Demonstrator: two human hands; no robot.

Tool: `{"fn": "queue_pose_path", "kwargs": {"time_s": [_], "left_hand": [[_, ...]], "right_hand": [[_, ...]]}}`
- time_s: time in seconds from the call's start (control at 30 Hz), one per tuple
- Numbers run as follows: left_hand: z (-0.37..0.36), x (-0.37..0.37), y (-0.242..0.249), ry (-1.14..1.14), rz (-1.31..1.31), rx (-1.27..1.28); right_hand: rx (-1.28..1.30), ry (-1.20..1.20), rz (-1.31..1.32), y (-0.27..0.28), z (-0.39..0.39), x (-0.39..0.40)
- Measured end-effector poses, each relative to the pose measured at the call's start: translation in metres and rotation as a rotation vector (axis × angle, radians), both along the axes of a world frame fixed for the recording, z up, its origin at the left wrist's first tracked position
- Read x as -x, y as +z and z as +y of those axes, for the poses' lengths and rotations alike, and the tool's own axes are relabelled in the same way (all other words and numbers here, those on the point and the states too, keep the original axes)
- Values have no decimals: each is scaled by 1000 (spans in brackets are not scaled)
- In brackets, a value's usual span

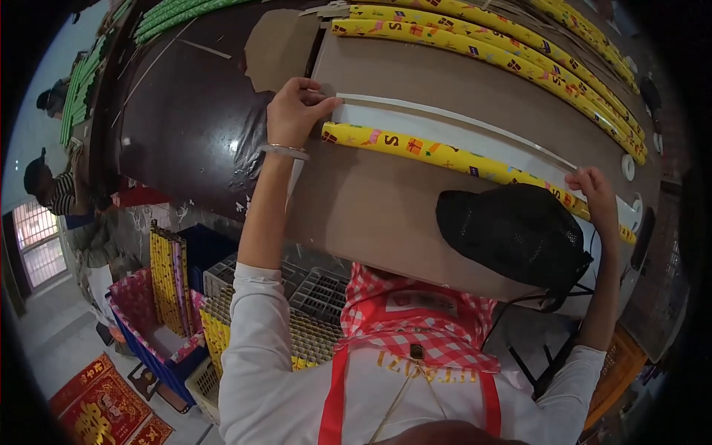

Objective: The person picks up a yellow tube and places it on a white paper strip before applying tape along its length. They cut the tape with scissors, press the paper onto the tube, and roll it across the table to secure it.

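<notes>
A yellow printed roll of wrapping paper [415,147] lies across the table in front of me, with a white sheet [452,130] flat behind it. Along the sheet's far edge runs a thin white strip [445,113]. My left hand [295,115] is closed at the strip's left end, thumb and forefinger pinched on it. At the other end my right hand [593,194] has its fingers curled together on the strip, close over the roll's right part. A black mesh cap [512,236] covers part of the roll near my right hand.
Several more yellow rolls [475,48] lie along the table's far side, beside a brown cardboard piece [278,48]. Green rolls [178,10] rest at the far left. Below stand a blue bin [148,348] and plastic crates [319,297]. Another person [70,185] works at left.
</notes>
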State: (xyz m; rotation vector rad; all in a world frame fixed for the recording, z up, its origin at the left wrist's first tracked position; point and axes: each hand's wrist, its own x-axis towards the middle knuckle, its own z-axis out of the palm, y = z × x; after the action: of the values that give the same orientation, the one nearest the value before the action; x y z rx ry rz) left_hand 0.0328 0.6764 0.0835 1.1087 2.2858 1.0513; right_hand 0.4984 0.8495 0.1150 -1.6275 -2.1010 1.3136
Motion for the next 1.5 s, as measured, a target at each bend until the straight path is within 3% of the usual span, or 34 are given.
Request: {"fn": "queue_pose_path", "kwargs": {"time_s": [0.4,0.47,0.93,1.3,1.43,1.5], "left_hand": [[2,6,-5,-21,-119,16],[2,4,0,-30,-65,38],[4,3,2,-11,-79,63],[5,2,5,-50,-142,40],[8,7,4,-67,-112,83],[8,11,2,-65,-218,82]], "right_hand": [[-145,26,-165,17,-11,18],[-385,180,-393,12,-11,18],[-511,201,-353,-6,-9,17],[-602,221,-575,-11,-11,27],[-648,204,-543,-15,-15,23],[-623,186,-563,-15,-14,26]]}}
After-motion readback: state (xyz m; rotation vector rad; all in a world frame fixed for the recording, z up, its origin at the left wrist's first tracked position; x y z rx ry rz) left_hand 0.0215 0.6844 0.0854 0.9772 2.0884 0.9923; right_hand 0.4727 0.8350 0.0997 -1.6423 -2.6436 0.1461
